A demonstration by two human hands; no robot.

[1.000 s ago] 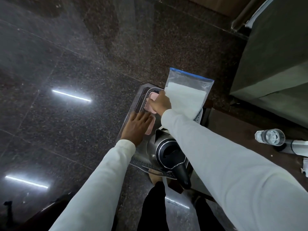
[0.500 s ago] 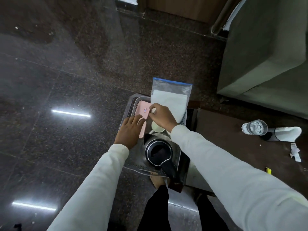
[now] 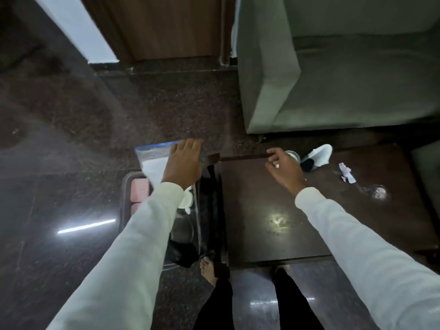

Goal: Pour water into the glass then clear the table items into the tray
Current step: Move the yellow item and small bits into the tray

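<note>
The glass (image 3: 292, 155) stands near the far edge of the dark surface (image 3: 257, 201), right of centre in the frame, mostly hidden behind the right hand (image 3: 284, 169). That hand hovers just in front of it, fingers loosely curled and apart, gripping nothing that can be seen; whether it touches the glass cannot be told. One white object with a dark end (image 3: 315, 157) lies on its side just right of the glass. One crumpled scrap of white paper (image 3: 347, 175) lies further right, well apart from it. A wet patch (image 3: 378, 192) glints on the surface below that scrap.

One tray (image 3: 125, 201) sits on the floor at the left of the surface, lower left of centre. In it are a clear zip bag with a blue seal (image 3: 152, 160), leaning up and holding something white, a pink flat item (image 3: 140, 194) against the tray's left wall, a white round piece (image 3: 187, 198), and a dark kettle (image 3: 183, 251) at the near end, largely covered by the left sleeve. The left hand (image 3: 183, 166) is spread flat, fingers straight and together, over the bag's upper right, holding nothing.

One bare foot (image 3: 209, 270) shows beside the tray's near corner.
</note>
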